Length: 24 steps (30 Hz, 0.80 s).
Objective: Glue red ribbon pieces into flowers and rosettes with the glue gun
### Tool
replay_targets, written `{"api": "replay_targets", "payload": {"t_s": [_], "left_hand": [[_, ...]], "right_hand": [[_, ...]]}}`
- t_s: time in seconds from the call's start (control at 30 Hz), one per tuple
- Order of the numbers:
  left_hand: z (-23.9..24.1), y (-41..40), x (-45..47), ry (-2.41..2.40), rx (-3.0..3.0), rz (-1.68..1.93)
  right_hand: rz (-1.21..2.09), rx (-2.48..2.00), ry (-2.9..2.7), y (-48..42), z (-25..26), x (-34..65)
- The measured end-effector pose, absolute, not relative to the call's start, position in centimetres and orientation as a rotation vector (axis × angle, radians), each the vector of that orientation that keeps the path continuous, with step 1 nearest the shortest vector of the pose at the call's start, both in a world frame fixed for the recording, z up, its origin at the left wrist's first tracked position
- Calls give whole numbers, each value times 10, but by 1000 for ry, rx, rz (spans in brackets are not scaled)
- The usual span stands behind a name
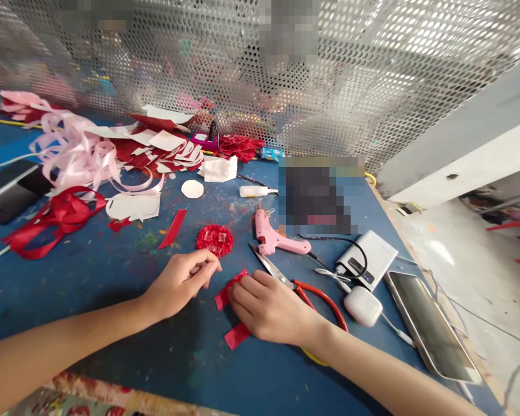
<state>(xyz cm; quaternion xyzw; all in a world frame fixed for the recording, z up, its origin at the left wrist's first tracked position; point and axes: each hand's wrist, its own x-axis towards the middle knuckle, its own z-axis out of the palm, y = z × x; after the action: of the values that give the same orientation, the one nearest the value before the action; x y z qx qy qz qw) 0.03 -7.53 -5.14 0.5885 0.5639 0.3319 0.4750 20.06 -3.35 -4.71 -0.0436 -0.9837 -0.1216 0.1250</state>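
Observation:
My right hand [266, 309] lies curled on a strip of red ribbon [236, 335] on the blue table [112, 289], fingers pressing it down. My left hand [184, 283] is closed in a pinch close to the strip's far end, and what its fingertips hold is too small to make out. Just beyond my left hand sits a round red ribbon rosette [215, 240]. Scissors with orange handles [303, 289] lie right beside my right hand.
A pink glue gun [275, 237], a glue bottle [253, 190], a white power bank [368, 257], an earbud case [363, 305] and a phone [433, 326] lie right. Pink ribbon [75, 153], red ribbon [56, 216], paper scraps [156, 147], a dark tablet [8, 190] lie left. Perforated metal screen [329, 86] behind.

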Motion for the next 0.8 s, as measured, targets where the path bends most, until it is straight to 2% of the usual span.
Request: {"api": "replay_targets", "payload": {"t_s": [0.2, 0.33, 0.43, 0.8], "left_hand": [[-49, -76, -3, 1314, 1256, 850], [-40, -75, -1, 1073, 825, 711], [-39, -80, 4, 938, 612, 758], [-54, -90, 16, 902, 568, 1016]], "right_hand": [[-450, -79, -2727, -28, -44, 197], [-522, 34, -2485, -32, -30, 207], [-581, 50, -2423, -35, -27, 209], [-447, 87, -2500, -34, -31, 202]]}}
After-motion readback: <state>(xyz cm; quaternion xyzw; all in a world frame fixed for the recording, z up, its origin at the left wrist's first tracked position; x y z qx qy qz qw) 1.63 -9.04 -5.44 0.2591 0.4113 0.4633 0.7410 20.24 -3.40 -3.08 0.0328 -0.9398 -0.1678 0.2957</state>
